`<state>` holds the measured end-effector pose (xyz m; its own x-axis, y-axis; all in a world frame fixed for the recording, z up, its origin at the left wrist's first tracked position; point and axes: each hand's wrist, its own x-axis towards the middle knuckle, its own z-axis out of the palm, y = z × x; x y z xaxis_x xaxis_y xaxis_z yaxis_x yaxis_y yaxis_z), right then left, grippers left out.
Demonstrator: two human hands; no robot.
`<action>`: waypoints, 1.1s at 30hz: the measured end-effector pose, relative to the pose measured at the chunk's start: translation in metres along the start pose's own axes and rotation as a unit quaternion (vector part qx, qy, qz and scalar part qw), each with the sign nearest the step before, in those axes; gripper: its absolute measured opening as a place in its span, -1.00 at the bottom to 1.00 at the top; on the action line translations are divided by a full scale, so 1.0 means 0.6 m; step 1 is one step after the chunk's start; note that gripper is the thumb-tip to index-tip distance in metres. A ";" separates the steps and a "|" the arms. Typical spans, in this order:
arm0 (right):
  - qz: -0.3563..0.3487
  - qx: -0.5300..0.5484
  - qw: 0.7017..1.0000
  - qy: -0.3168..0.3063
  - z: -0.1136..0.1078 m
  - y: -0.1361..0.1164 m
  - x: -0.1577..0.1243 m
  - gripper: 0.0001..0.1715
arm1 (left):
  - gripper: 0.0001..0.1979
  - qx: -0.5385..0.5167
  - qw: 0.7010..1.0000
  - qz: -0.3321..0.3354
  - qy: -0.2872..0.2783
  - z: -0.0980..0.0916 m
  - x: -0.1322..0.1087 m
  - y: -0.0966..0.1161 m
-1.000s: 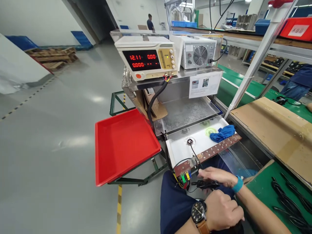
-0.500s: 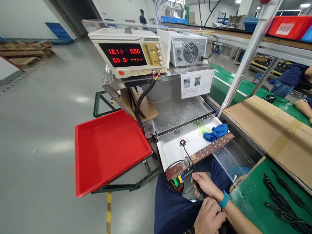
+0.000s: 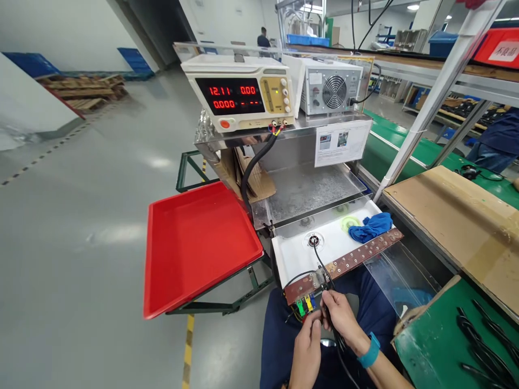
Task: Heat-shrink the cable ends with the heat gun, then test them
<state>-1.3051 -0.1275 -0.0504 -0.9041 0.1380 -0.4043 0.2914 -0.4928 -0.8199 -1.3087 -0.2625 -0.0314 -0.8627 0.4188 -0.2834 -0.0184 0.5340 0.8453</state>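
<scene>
Just in front of the brown strip dotted with small metal rings, your right hand grips a smooth, thin black cable; whether your left hand, close beside it, pinches anything, I cannot tell. A crumpled blue cloth lies on the glossy white panel. Twisted black cords lie on the green worktop. Left stands a shallow red plastic tray; creased cardboard fills the metal stand's corner. The power supply reads 12.11, 0.00 and 0.000; the red bin's label says 不良品.
</scene>
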 end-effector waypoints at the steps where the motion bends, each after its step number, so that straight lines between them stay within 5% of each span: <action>1: -0.013 -0.022 0.999 0.024 0.004 0.003 0.004 -0.11 | -0.25 -0.035 0.999 -0.012 -0.002 0.008 0.006 -0.001; 4: -0.035 -0.062 0.995 0.066 0.007 0.008 0.016 -0.15 | -0.14 -0.135 0.990 -0.044 0.011 0.038 0.022 -0.008; 8: -0.043 -0.153 0.987 -0.007 -0.020 -0.011 0.012 -0.24 | 0.01 -0.190 0.976 -0.089 0.051 0.066 0.048 -0.014; 11: -0.135 -0.357 0.924 -0.008 -0.059 -0.054 -0.009 -0.30 | -0.05 -0.209 0.974 -0.066 0.063 0.073 0.069 0.003; 15: -0.162 -0.424 0.888 0.071 -0.114 -0.124 -0.007 -0.28 | -0.02 -0.247 0.963 -0.082 0.063 0.089 0.089 0.045; 18: -0.198 -0.470 0.851 0.127 -0.131 -0.164 0.057 -0.46 | 0.03 -0.258 0.953 -0.112 0.110 0.107 0.094 0.066; 20: -0.197 -0.514 0.828 0.109 -0.121 -0.180 0.120 -0.65 | 0.03 -0.254 0.952 -0.111 0.130 0.115 0.095 0.071; 25: -0.195 -0.583 0.788 0.031 -0.064 -0.197 0.254 -0.49 | 0.02 -0.206 0.963 -0.102 0.143 0.119 0.098 0.055; 33: -0.188 -0.615 0.765 0.031 -0.048 -0.179 0.311 -0.64 | -0.08 -0.205 0.951 -0.106 0.207 0.141 0.124 0.006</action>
<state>-1.4964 -0.0241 -0.0492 -0.9908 0.1313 -0.0328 0.1226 0.7684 -0.6281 -1.3302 -0.1675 -0.0878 -0.9408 -0.0361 -0.3369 -0.3368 0.2072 0.9185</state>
